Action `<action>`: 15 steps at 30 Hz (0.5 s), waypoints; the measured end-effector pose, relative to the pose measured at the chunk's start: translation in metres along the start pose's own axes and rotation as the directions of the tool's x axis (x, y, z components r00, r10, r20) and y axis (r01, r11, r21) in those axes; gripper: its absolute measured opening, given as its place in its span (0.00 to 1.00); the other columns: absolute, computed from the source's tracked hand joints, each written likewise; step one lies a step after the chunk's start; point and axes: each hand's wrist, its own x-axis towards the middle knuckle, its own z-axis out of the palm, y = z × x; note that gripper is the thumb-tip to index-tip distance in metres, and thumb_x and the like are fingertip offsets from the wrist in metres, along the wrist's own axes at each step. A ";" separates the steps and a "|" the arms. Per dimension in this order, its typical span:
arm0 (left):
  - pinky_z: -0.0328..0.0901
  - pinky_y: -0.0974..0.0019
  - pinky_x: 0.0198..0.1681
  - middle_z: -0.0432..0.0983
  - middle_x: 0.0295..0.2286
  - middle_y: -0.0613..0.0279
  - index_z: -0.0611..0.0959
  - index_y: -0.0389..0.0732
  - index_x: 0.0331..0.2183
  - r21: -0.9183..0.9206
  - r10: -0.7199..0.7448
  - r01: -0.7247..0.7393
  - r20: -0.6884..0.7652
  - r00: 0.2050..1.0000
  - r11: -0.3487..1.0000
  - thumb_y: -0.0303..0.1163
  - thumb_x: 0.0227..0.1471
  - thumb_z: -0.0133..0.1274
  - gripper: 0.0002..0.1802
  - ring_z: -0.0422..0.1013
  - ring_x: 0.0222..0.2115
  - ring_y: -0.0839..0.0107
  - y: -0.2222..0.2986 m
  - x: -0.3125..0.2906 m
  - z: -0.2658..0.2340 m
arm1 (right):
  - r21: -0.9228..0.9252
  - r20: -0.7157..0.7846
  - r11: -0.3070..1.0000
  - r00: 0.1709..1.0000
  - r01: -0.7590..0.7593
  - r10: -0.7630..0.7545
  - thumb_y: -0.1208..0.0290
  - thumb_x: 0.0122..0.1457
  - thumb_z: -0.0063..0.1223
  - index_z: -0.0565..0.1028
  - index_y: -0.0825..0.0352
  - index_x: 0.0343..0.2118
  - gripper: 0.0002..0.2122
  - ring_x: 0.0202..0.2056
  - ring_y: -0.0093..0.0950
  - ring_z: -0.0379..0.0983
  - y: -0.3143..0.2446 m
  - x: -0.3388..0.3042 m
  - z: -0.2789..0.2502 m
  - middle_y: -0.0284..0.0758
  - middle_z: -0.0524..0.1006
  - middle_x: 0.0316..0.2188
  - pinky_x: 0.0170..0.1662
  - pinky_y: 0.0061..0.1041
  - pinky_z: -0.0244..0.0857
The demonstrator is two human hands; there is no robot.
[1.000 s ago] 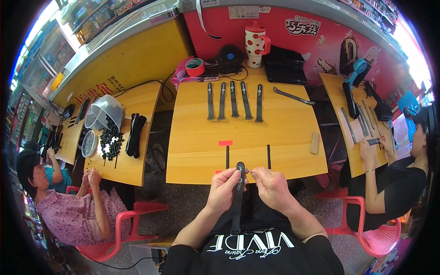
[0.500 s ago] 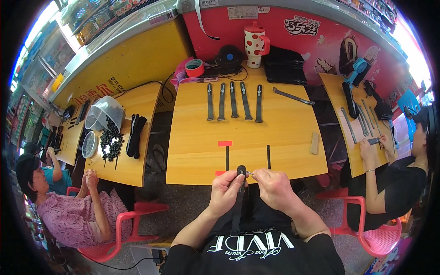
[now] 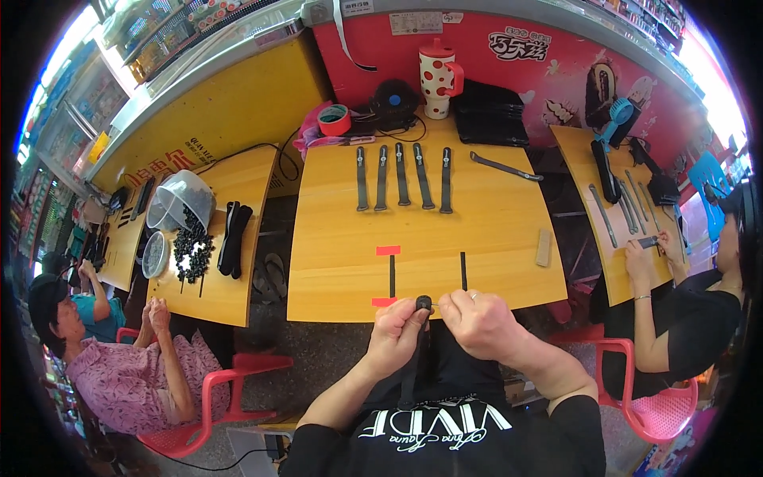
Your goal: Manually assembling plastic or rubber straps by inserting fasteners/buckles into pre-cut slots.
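Note:
My left hand (image 3: pixel 397 334) is closed around a black strap (image 3: pixel 424 303), its thick rounded end poking up between thumb and fingers. The rest of that strap hangs down in front of my black shirt. My right hand (image 3: pixel 478 324) is closed beside it in a pinch, on a thin metal tool (image 3: pixel 436 304) whose tip meets the side of the strap end. Most of the tool is hidden by my fingers. Farther up the table, several dark straps (image 3: pixel 401 175) lie side by side in a row, and another strap (image 3: pixel 505 166) lies slantwise to their right.
Red and black tape marks (image 3: pixel 389 250) are on my wooden table (image 3: pixel 334 270), with a small wooden block (image 3: pixel 543 247) at right. At the back stand a spotted tumbler (image 3: pixel 437 79), a tape roll (image 3: pixel 334 120) and black pouches (image 3: pixel 490 115). People sit at tables on both sides.
The strap end has tipped, so its face is turned differently. My right hand has rolled over a little and shifted slightly right, still at the strap's side.

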 end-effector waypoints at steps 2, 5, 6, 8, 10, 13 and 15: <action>0.63 0.72 0.26 0.73 0.21 0.62 0.79 0.33 0.30 0.061 0.057 -0.056 -0.020 0.998 0.997 0.22 0.57 0.48 0.06 0.69 0.21 0.75 0.001 0.000 0.000 | 0.333 0.004 0.943 1.000 -0.010 0.010 0.84 0.48 0.49 0.72 0.70 0.30 0.06 0.25 0.40 0.73 0.019 -0.004 0.013 0.42 0.73 0.22 0.26 0.33 0.65; 0.63 0.70 0.25 0.72 0.19 0.61 0.78 0.34 0.28 0.065 0.074 -0.078 0.065 0.995 0.995 0.22 0.55 0.49 0.05 0.69 0.20 0.72 0.003 0.002 0.000 | 0.726 0.144 0.667 0.986 -0.166 0.088 0.82 0.45 0.51 0.71 0.69 0.28 0.06 0.25 0.41 0.73 0.025 -0.003 0.011 0.42 0.72 0.22 0.26 0.33 0.67; 0.62 0.68 0.24 0.71 0.18 0.58 0.76 0.33 0.26 0.061 0.063 -0.068 0.082 0.995 0.996 0.22 0.55 0.49 0.05 0.68 0.19 0.68 0.002 0.005 -0.001 | 0.789 0.284 0.530 0.949 -0.311 0.135 0.82 0.43 0.52 0.70 0.69 0.28 0.07 0.25 0.40 0.73 0.024 -0.002 0.009 0.41 0.71 0.22 0.27 0.32 0.68; 0.60 0.65 0.22 0.69 0.17 0.56 0.75 0.32 0.25 0.057 0.054 -0.060 0.101 0.993 0.997 0.21 0.54 0.49 0.07 0.66 0.18 0.64 -0.001 0.006 -0.002 | 0.568 0.098 0.815 0.993 -0.113 0.070 0.80 0.44 0.52 0.71 0.69 0.26 0.05 0.23 0.37 0.73 0.022 -0.005 0.015 0.40 0.69 0.20 0.26 0.31 0.68; 0.60 0.66 0.22 0.70 0.17 0.56 0.75 0.32 0.24 0.066 -0.035 0.028 0.113 0.993 0.997 0.22 0.54 0.50 0.07 0.67 0.18 0.66 -0.003 0.006 -0.003 | 0.237 -0.056 0.968 0.996 0.077 -0.065 0.78 0.45 0.53 0.71 0.69 0.24 0.04 0.22 0.35 0.73 0.019 -0.005 0.019 0.38 0.68 0.18 0.26 0.30 0.68; 0.60 0.67 0.22 0.70 0.16 0.56 0.75 0.32 0.23 0.031 -0.054 0.051 0.077 0.996 0.998 0.22 0.54 0.50 0.08 0.66 0.18 0.68 -0.005 0.002 -0.001 | 0.045 -0.096 0.990 0.987 0.131 -0.126 0.76 0.44 0.52 0.73 0.70 0.27 0.06 0.20 0.30 0.70 0.017 -0.004 0.017 0.34 0.67 0.17 0.22 0.25 0.63; 0.60 0.67 0.22 0.70 0.16 0.56 0.75 0.32 0.23 -0.098 -0.139 0.151 0.124 0.983 0.984 0.23 0.54 0.51 0.09 0.66 0.17 0.69 -0.010 0.001 -0.002 | -0.246 -0.080 0.931 0.952 0.270 -0.297 0.72 0.44 0.52 0.73 0.69 0.26 0.07 0.19 0.26 0.68 0.019 -0.002 0.011 0.30 0.65 0.16 0.19 0.23 0.60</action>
